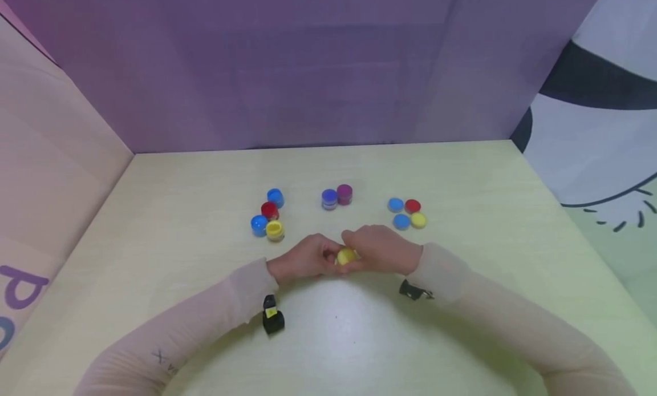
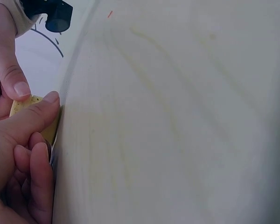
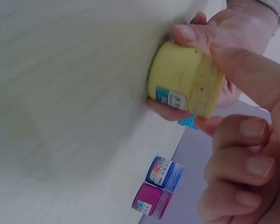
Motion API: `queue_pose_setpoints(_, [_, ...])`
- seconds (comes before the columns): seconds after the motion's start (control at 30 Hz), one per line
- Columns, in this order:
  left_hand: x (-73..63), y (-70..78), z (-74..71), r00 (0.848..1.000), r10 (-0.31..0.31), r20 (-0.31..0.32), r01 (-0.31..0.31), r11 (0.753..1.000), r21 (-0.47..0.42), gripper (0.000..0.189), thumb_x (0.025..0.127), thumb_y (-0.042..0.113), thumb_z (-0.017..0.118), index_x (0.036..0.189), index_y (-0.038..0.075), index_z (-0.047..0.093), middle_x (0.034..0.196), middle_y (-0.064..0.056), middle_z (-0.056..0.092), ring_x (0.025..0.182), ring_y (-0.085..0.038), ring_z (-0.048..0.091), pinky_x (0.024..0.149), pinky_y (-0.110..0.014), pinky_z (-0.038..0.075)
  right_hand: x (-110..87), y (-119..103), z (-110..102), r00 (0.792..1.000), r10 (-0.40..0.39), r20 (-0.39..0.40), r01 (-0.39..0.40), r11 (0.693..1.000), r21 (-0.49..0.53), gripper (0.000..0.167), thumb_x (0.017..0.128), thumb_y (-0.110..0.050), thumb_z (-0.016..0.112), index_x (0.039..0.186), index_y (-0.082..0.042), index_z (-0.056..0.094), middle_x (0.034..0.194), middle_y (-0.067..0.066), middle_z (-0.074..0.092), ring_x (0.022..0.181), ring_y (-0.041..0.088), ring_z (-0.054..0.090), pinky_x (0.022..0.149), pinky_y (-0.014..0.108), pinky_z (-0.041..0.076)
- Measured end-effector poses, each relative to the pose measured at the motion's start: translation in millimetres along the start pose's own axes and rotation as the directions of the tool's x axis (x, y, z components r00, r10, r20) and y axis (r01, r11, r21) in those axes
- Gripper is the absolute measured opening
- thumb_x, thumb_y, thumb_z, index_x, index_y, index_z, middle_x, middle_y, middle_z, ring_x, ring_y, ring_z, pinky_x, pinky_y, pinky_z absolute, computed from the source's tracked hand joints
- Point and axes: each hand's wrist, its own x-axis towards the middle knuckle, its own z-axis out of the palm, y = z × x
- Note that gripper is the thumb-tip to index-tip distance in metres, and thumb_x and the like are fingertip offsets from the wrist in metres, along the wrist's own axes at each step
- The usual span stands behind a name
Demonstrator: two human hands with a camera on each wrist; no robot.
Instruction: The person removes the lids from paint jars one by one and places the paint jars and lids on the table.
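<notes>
A small yellow paint jar (image 3: 175, 74) with a teal and white label is held between both hands, low over the table. My left hand (image 1: 309, 255) grips the jar's body, its thumb along the side in the left wrist view. My right hand (image 1: 385, 249) pinches the yellow lid (image 3: 209, 88) between thumb and index finger, the other fingers curled beside it. Dark specks dot the lid's ridged edge. In the head view, the hands cover much of the jar.
Left of the hands cluster blue jars, a red jar (image 1: 269, 210) and a yellow jar (image 1: 274, 230). Behind stand a blue jar (image 1: 329, 199) and a magenta jar (image 1: 345, 194), side by side. Loose lids, including a red lid (image 1: 413, 206) and a yellow lid (image 1: 418, 219), lie at right.
</notes>
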Motion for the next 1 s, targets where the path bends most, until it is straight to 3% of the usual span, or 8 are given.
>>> queue_pose_setpoints(0.33, [0.6, 0.0, -0.4, 1.000, -0.026, 0.000, 0.026, 1.000, 0.001, 0.018, 0.083, 0.016, 0.073, 0.101, 0.017, 0.072, 0.059, -0.001, 0.051, 0.054, -0.013, 0.048, 0.053, -0.022, 0.039, -0.8, 0.2, -8.0, 0.998, -0.065, 0.023, 0.065, 0.998, 0.010, 0.029, 0.081, -0.032, 0.074, 0.086, -0.012, 0.053, 0.062, -0.007, 0.043, 0.056, 0.009, 0.041, 0.054, 0.020, 0.035])
queue_pose_setpoints(0.57, [-0.5, 1.5, 0.3, 0.999, -0.033, -0.005, 0.033, 0.999, -0.025, 0.020, 0.081, 0.015, 0.074, 0.101, 0.014, 0.072, 0.057, 0.000, 0.049, 0.050, -0.013, 0.046, 0.051, -0.021, 0.037, -0.3, 5.0, -9.1, 0.996, -0.062, 0.059, 0.057, 0.995, 0.083, 0.022, 0.083, -0.026, 0.073, 0.098, -0.016, 0.061, 0.067, -0.009, 0.052, 0.061, 0.008, 0.047, 0.062, 0.021, 0.041])
queue_pose_setpoints(0.8, [-1.3, 2.0, 0.2, 0.999, -0.044, -0.004, 0.044, 0.998, -0.038, 0.022, 0.081, 0.016, 0.075, 0.102, 0.014, 0.072, 0.057, 0.000, 0.047, 0.049, -0.013, 0.044, 0.050, -0.021, 0.035, -3.4, 8.2, -11.1, 0.992, -0.122, 0.042, 0.117, 0.987, 0.106, 0.024, 0.085, -0.017, 0.071, 0.107, -0.016, 0.062, 0.069, -0.006, 0.056, 0.061, 0.008, 0.049, 0.064, 0.021, 0.044])
queue_pose_setpoints(1.0, [-0.5, 0.5, -0.2, 0.999, -0.032, -0.005, 0.032, 0.999, -0.029, 0.018, 0.081, 0.017, 0.075, 0.099, 0.014, 0.072, 0.058, -0.001, 0.049, 0.050, -0.014, 0.045, 0.052, -0.021, 0.037, -5.0, 5.5, -8.2, 0.997, -0.048, 0.060, 0.039, 0.989, 0.145, 0.032, 0.084, -0.023, 0.072, 0.114, -0.017, 0.061, 0.069, -0.008, 0.055, 0.059, 0.007, 0.047, 0.062, 0.021, 0.042])
